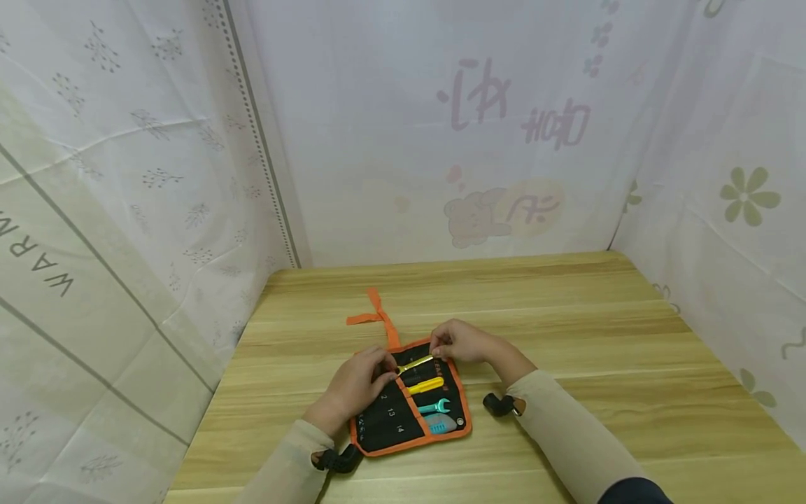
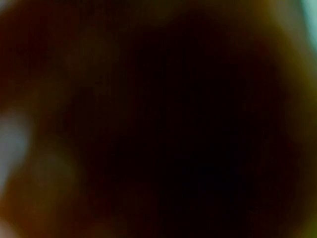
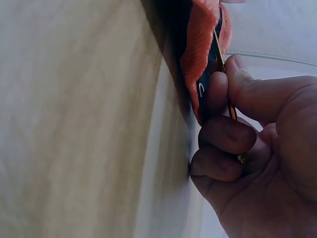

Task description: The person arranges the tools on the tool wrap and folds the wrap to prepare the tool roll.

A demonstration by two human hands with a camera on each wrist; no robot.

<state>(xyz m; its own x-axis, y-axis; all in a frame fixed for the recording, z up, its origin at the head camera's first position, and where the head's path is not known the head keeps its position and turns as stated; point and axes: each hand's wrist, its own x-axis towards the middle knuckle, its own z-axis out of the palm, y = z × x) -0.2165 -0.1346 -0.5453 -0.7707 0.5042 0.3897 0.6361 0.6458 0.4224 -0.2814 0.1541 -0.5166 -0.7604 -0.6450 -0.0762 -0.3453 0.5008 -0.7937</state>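
A black tool pouch (image 1: 378,434) with orange trim lies unfolded on the table, its pocket side up. My right hand (image 1: 462,341) pinches one end of a thin yellow tool (image 1: 415,364). In the right wrist view, thumb and forefinger grip that slim tool (image 3: 233,111) beside the pouch's orange edging (image 3: 198,44). The tool's other end meets the pocket edge, where my left hand (image 1: 355,385) grips the pouch with thumb and fingers. Below it, a yellow handle (image 1: 426,386), a teal wrench (image 1: 434,406) and a grey-and-teal tool (image 1: 440,423) stick out of the pockets. The left wrist view is dark and blurred.
Orange tie straps (image 1: 378,311) stretch from the pouch's far edge over the wooden table (image 1: 535,301). Printed curtains (image 1: 378,140) hang behind the table and on both sides. Black wrist devices (image 1: 499,404) stick out at both sleeves.
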